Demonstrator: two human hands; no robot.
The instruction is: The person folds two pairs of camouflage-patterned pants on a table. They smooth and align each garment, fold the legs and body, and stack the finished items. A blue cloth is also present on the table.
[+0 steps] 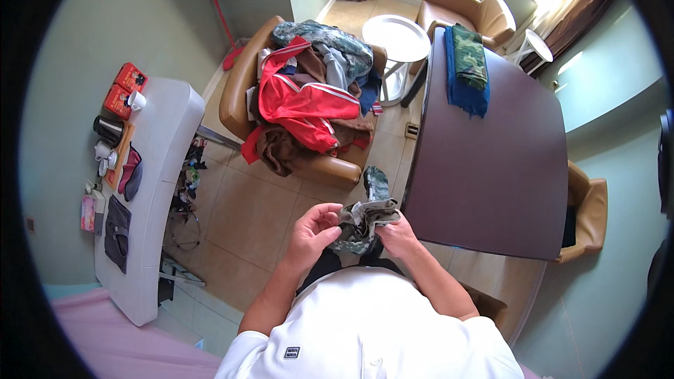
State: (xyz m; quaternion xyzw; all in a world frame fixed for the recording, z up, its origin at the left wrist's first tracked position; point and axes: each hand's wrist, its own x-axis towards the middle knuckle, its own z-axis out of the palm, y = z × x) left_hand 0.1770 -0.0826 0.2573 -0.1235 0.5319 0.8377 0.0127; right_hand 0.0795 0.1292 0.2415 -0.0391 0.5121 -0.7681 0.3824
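A camouflage garment [367, 217] hangs bunched in front of my body, its gathered opening facing up. My right hand [398, 236] grips the gathered edge from the right. On the other side, my left hand [317, 232] has its thumb and curled fingers at the cloth's edge; whether they pinch it is unclear. A narrow part of the garment dangles beyond the hands, towards the armchair. Just ahead, a tan armchair [231, 96] bears a heap of clothes, with a red garment with white stripes [300, 102] on top and a camouflage piece [326, 37] behind.
To the right stands a dark table [495, 168] bearing folded camouflage cloth [470, 55] on blue cloth [480, 104]. A white table [168, 131] at left holds a folded dark garment [117, 234], a cap [131, 175], cups and red boxes [125, 89]. A round white side table [396, 37] stands beyond.
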